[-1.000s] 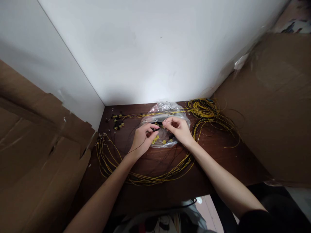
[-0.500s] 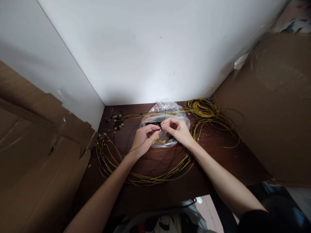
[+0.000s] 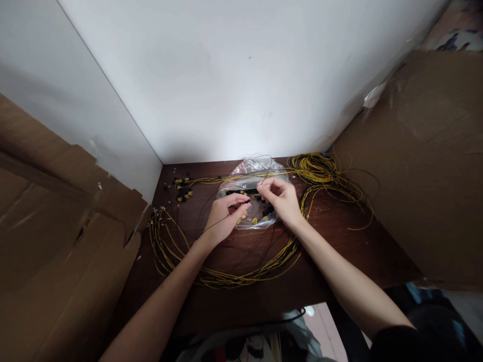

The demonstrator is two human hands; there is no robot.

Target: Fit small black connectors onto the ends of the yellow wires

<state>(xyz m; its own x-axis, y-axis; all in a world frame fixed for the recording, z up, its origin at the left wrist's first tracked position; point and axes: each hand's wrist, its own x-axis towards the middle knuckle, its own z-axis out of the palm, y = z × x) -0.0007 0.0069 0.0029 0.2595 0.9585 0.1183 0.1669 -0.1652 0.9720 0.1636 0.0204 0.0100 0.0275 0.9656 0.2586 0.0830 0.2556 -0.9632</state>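
My left hand [image 3: 222, 217] is pinched around a small dark piece at its fingertips, probably a connector. A thin black wire [image 3: 217, 222] trails from that hand back across the wrist. To its right, my right hand [image 3: 282, 201] holds another thin dark wire [image 3: 269, 168] between thumb and index finger, its free length curving up toward the wall. Both hands hover over a clear plastic bag [image 3: 241, 168], spread open, with several small black and yellow connectors [image 3: 255, 220] in it. The fingers partly hide the held pieces.
Yellow and black wires [image 3: 241, 279] curve across the brown table [image 3: 339, 261] in front of the bag. A coiled wire bundle [image 3: 320, 168] lies at the back right, its connector ends [image 3: 184, 193] at the left. Cardboard [image 3: 422, 166] [image 3: 75, 241] stands on both sides; a white wall [image 3: 226, 90] rises behind.
My right hand has moved a little to the right, away from the left, taking its dark wire along. More connectors show in the bag. My left hand has stayed in place.
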